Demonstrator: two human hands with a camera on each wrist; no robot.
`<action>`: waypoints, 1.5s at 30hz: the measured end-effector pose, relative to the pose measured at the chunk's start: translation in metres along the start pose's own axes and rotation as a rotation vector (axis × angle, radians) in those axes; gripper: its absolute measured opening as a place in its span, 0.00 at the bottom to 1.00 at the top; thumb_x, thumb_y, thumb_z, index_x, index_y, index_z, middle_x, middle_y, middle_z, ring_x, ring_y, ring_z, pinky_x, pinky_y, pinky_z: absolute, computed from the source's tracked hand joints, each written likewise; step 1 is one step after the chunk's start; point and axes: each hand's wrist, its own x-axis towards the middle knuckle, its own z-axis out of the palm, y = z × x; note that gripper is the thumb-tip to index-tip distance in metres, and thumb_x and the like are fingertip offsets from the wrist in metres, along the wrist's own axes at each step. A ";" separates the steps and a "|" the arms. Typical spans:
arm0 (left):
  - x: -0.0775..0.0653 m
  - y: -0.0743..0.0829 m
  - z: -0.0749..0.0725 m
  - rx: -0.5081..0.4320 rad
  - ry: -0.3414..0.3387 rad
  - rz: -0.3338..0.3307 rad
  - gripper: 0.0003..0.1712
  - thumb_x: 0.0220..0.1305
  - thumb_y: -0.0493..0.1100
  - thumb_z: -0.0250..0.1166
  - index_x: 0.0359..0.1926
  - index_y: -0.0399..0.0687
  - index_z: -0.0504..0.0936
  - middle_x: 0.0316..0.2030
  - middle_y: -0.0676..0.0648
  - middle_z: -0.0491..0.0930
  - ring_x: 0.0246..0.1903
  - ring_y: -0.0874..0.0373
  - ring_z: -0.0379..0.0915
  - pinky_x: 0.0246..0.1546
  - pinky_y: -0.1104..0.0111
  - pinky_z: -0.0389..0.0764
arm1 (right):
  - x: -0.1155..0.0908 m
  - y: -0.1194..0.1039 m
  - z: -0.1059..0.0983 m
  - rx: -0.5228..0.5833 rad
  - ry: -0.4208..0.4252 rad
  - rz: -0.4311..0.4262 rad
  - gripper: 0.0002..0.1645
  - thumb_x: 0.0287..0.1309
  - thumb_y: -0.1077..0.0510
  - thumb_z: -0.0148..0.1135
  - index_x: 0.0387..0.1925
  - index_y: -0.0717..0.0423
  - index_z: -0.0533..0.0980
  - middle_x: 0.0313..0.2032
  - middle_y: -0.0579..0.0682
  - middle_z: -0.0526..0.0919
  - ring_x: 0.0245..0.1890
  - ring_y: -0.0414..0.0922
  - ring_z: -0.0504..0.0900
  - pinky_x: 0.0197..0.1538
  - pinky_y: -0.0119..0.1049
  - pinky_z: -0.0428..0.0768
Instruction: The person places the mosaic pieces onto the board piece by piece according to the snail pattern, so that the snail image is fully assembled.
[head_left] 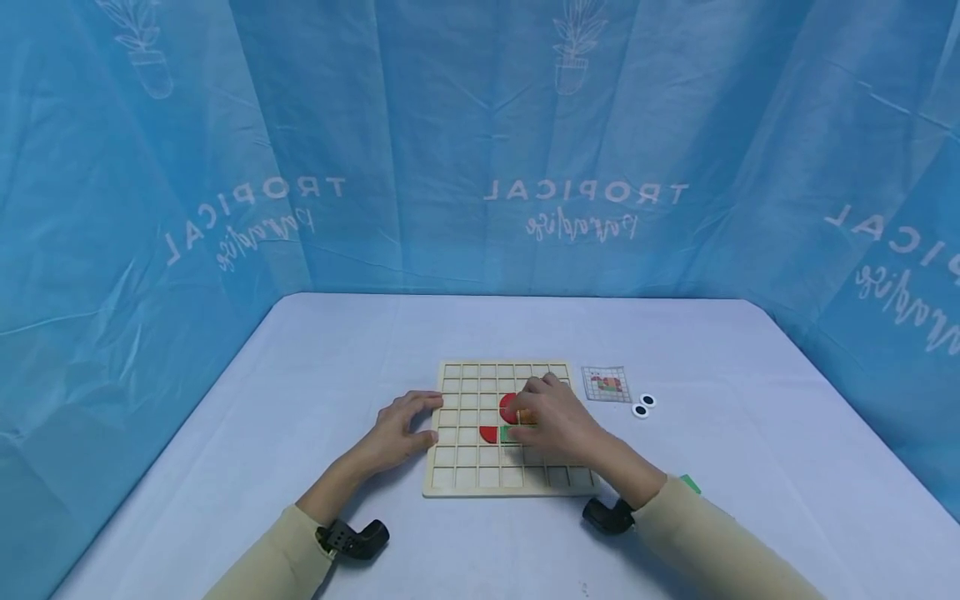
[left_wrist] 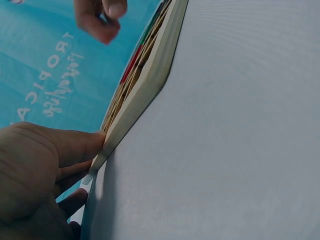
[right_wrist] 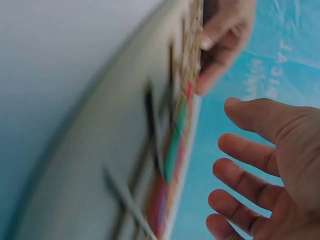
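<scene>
A wooden grid board [head_left: 467, 479] lies on the table with a red round piece [head_left: 507, 408], a red quarter-round piece [head_left: 488, 434] and a green piece [head_left: 505, 434] in its cells. An orange piece [head_left: 524, 416] shows partly beside the right fingers. My left hand [head_left: 397, 429] rests on the board's left edge, thumb and fingertips touching the rim. Over the board's right half is my right hand [head_left: 558, 419], covering several cells. In the right wrist view this right hand [right_wrist: 270, 165] has its fingers spread, with nothing between them.
A small picture card [head_left: 607, 384] with a grid lies right of the board. Beside it are two white discs with black centres [head_left: 644, 405]. A green piece [head_left: 691, 483] shows past the right sleeve. Blue printed curtains [head_left: 480, 125] surround the white table [head_left: 360, 342].
</scene>
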 end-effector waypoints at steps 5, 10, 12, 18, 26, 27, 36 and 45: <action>0.000 0.000 -0.001 0.005 0.003 0.008 0.28 0.57 0.38 0.64 0.60 0.40 0.72 0.65 0.45 0.67 0.69 0.42 0.53 0.68 0.42 0.44 | -0.025 0.023 -0.027 0.039 0.035 0.078 0.16 0.45 0.49 0.73 0.39 0.47 0.83 0.43 0.45 0.81 0.45 0.44 0.70 0.46 0.41 0.74; -0.001 0.000 -0.001 0.006 0.005 0.018 0.28 0.57 0.38 0.64 0.60 0.40 0.72 0.65 0.44 0.67 0.69 0.42 0.53 0.68 0.42 0.44 | -0.058 0.053 -0.043 0.056 0.023 0.164 0.17 0.46 0.51 0.72 0.41 0.48 0.82 0.50 0.51 0.80 0.52 0.50 0.71 0.48 0.47 0.79; -0.001 0.000 -0.001 0.005 0.001 0.023 0.28 0.58 0.38 0.64 0.60 0.40 0.72 0.65 0.44 0.66 0.69 0.41 0.53 0.68 0.42 0.45 | -0.073 0.065 -0.047 0.050 0.003 0.209 0.17 0.46 0.51 0.72 0.41 0.47 0.82 0.50 0.52 0.80 0.51 0.49 0.71 0.47 0.46 0.80; -0.002 0.000 -0.001 0.003 -0.003 0.022 0.28 0.57 0.38 0.64 0.60 0.40 0.72 0.65 0.44 0.66 0.69 0.42 0.53 0.68 0.43 0.45 | -0.116 0.095 -0.055 0.066 -0.068 0.316 0.19 0.45 0.49 0.72 0.41 0.46 0.82 0.44 0.46 0.79 0.46 0.45 0.69 0.44 0.43 0.81; 0.000 0.001 0.001 -0.009 -0.003 -0.029 0.28 0.57 0.38 0.64 0.60 0.42 0.72 0.65 0.46 0.66 0.70 0.43 0.52 0.69 0.45 0.43 | -0.153 0.123 -0.064 0.089 -0.182 0.332 0.20 0.43 0.46 0.72 0.41 0.44 0.81 0.41 0.43 0.79 0.45 0.44 0.69 0.39 0.35 0.76; 0.000 0.001 0.001 -0.011 -0.003 -0.040 0.29 0.57 0.39 0.64 0.61 0.42 0.72 0.65 0.46 0.66 0.70 0.44 0.52 0.70 0.45 0.43 | -0.155 0.125 -0.064 0.085 -0.195 0.337 0.20 0.42 0.46 0.72 0.41 0.44 0.81 0.41 0.42 0.79 0.45 0.44 0.69 0.39 0.33 0.75; 0.000 0.001 0.001 -0.006 0.001 -0.032 0.28 0.57 0.39 0.64 0.60 0.43 0.72 0.65 0.46 0.66 0.70 0.44 0.52 0.70 0.45 0.43 | -0.163 0.132 -0.062 0.057 -0.220 0.340 0.22 0.42 0.45 0.72 0.43 0.42 0.81 0.41 0.39 0.79 0.43 0.40 0.68 0.38 0.27 0.74; -0.002 -0.001 0.002 -0.008 0.008 -0.022 0.28 0.57 0.37 0.64 0.60 0.42 0.72 0.65 0.45 0.67 0.70 0.43 0.52 0.69 0.44 0.43 | -0.161 0.137 -0.059 0.053 -0.205 0.303 0.18 0.43 0.47 0.72 0.41 0.38 0.82 0.35 0.37 0.76 0.39 0.38 0.67 0.35 0.25 0.71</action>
